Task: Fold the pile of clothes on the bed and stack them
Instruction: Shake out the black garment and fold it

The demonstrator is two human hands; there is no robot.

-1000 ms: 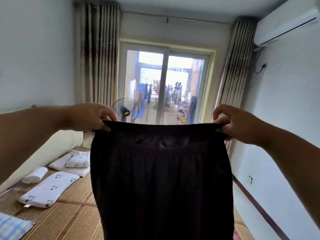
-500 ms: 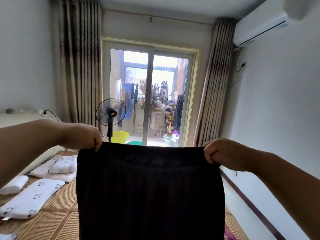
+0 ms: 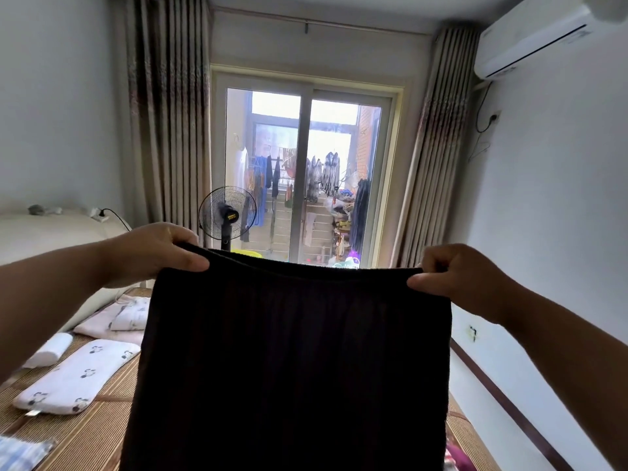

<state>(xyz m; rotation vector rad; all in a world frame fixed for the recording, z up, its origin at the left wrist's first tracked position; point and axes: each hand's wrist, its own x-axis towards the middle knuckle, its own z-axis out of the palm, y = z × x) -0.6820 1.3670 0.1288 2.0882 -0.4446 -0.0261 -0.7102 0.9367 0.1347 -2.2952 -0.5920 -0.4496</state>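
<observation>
Plainly a blind drop: dark garment held high over the bed

Both hands hold the dark garment (image 3: 295, 368) up by its top band, spread wide in the air in front of the person and above the bed (image 3: 102, 433). It touches nothing that can be seen, and its lower end runs out of the bottom of the view. The left hand (image 3: 153, 254) has its thumb laid over the front of the band with the fingers curled behind, clamped on the left corner. The right hand (image 3: 455, 271) pinches the right corner, fingers curled tight round the cloth.

The main risk, as I judge it, is that the cloth hides the place where it must go down. Most of the middle of the bed is behind it, so it could be lowered onto a fold of itself or across other pieces. A magenta cloth (image 3: 455, 460) peeps out near the bed's right edge, and a blue checked cloth (image 3: 20, 453) lies at the near left corner. Either could get caught underneath and spoil the fold.

A second risk is the grip. Each hand has only a corner, with the band stretched between them. If one pinch slips, that side drops, the garment twists and it needs shaking out again.

Third, I cannot tell whether the hidden end hangs straight or doubled. Laid down unchecked, it may crease. The printed pillow (image 3: 78, 382) and rolled white towel (image 3: 51, 350) lie toward the left edge, and a swing that way could brush them.
</observation>
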